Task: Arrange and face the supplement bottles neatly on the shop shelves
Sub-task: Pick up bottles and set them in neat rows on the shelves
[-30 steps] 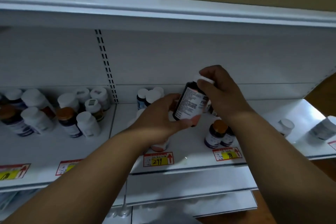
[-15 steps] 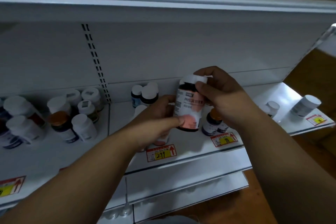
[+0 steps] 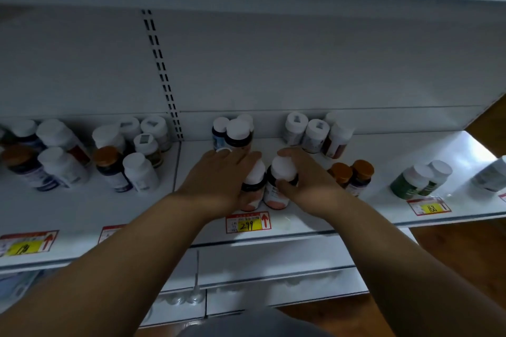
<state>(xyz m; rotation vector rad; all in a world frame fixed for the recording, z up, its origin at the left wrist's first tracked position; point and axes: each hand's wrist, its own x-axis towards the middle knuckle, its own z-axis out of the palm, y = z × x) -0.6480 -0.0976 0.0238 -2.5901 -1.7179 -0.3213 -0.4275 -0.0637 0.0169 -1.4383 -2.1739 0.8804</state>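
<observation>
While the right hand point(image 3: 306, 183) curls its fingers and thumb round the white cap of a dark bottle with a pink label point(image 3: 276, 189), that bottle stands upright on the white shelf point(image 3: 301, 227), just behind the yellow price tag reading 299 point(image 3: 248, 223). The left hand point(image 3: 219, 180) lies flat, fingers straight, over a second pink-labelled bottle point(image 3: 253, 186) that stands touching the first on its left; the fingertips reach over its cap. Behind the hands a small cluster of white-capped bottles point(image 3: 232, 133) sits against the back panel, and to the right of it three more white-capped bottles point(image 3: 317, 134) stand in a group. Just right of the right wrist are two orange-capped bottles point(image 3: 353, 175), side by side. Further right stand two green bottles point(image 3: 419, 180) near a tag reading 168 point(image 3: 430, 206). Left of the slotted upright point(image 3: 161, 71), a loose crowd of mixed bottles point(image 3: 82, 156) leans at different angles, some white-capped, some orange-capped.
</observation>
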